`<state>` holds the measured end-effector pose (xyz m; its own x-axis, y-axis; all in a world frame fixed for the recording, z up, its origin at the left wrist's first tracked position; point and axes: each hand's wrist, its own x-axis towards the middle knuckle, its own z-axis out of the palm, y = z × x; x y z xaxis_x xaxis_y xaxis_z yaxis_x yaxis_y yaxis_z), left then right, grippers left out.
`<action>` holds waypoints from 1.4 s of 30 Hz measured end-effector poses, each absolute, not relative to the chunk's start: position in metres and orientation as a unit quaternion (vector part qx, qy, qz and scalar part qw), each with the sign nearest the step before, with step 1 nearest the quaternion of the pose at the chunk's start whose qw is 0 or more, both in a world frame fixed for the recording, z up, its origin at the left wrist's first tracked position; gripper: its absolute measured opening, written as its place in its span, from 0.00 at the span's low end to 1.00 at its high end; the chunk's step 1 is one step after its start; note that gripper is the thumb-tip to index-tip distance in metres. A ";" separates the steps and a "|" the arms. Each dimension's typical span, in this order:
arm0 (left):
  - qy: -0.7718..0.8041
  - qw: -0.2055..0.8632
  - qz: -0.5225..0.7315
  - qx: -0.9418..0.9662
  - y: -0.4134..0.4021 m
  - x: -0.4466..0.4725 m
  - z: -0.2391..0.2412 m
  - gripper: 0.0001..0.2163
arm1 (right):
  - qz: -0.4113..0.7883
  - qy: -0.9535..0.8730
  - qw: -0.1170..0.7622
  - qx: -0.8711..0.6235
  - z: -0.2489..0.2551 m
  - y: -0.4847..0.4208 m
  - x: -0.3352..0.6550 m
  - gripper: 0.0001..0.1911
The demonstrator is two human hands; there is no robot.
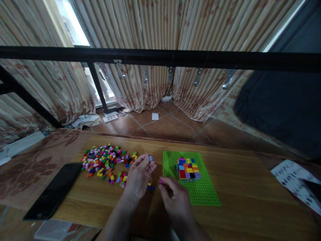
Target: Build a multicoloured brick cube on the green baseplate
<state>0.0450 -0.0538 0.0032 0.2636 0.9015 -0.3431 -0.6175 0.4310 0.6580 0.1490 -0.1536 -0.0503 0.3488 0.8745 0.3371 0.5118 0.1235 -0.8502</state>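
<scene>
A black flat device (54,190) lies across the left edge of the wooden table (240,180). Near it is a pile of loose bricks (100,159). The left hand (139,175) holds a light-blue brick (150,158), fingertips together on it. The right hand (178,199) pinches a pink brick (161,181) between thumb and index finger. Right of both bricks, a multicoloured brick block (188,169) stands on a green baseplate (204,194).

A small light-blue brick (150,158) and a small pink brick (161,181) are held apart, left of a many-coloured brick block (188,168) standing on a green studded baseplate (204,192).
</scene>
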 end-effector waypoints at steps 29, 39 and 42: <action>0.390 0.713 0.455 0.365 -0.059 0.060 -0.004 0.13 | 0.139 -0.611 0.486 -0.610 -0.056 -0.149 0.148 0.14; 0.400 0.713 0.456 0.351 -0.058 0.062 -0.004 0.11 | 0.136 -0.597 0.502 -0.610 -0.045 -0.150 0.151 0.14; 0.402 0.710 0.457 0.354 -0.058 0.062 -0.004 0.11 | 0.132 -0.604 0.499 -0.608 -0.044 -0.151 0.152 0.15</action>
